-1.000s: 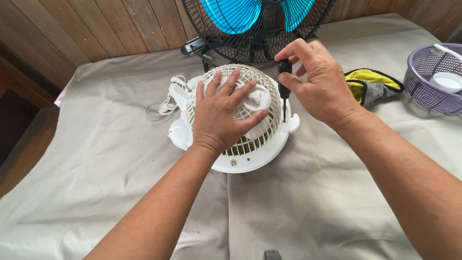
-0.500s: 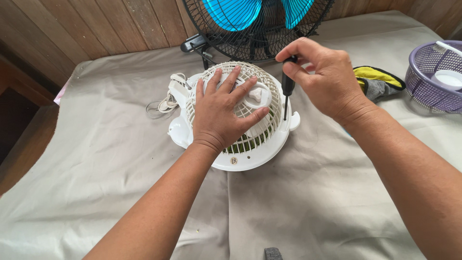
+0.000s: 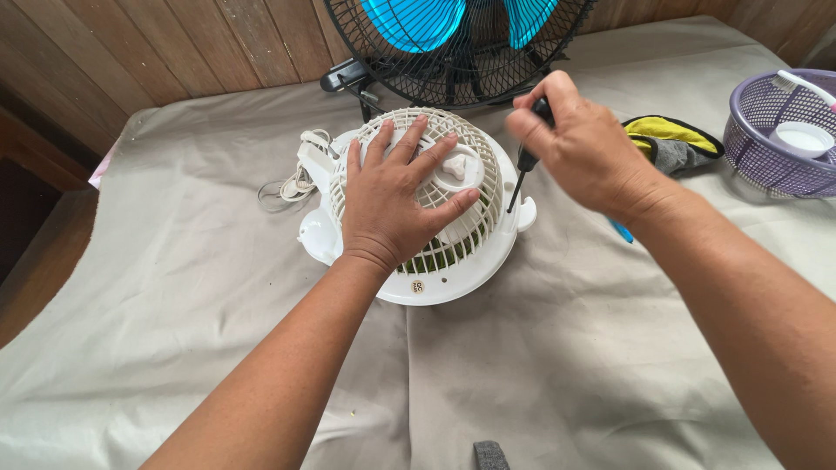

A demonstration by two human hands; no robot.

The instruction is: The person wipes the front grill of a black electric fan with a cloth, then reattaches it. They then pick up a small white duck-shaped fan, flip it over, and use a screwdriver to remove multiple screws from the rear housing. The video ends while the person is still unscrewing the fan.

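Centrally, toward the cloth's [image 3: 218, 287] far edge, the white fan [image 3: 453, 270] is pressed by the left hand [image 3: 396, 204], fingers spread flat; a screwdriver [image 3: 522, 170] is gripped by the right hand [image 3: 583, 152], its tip hidden at the fan's right rim

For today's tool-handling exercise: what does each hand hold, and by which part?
The right hand grips a black-handled screwdriver by its handle. The left hand holds nothing, pressing flat on the small white plastic fan's grille.

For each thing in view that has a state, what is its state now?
left hand: flat on the grille, fingers spread.
right hand: closed around the screwdriver.
screwdriver: tilted, tip at the fan's rim.
white fan: lying face-down, grille on.
black fan: upright, blue blades.
purple basket: upright, holding a white item.
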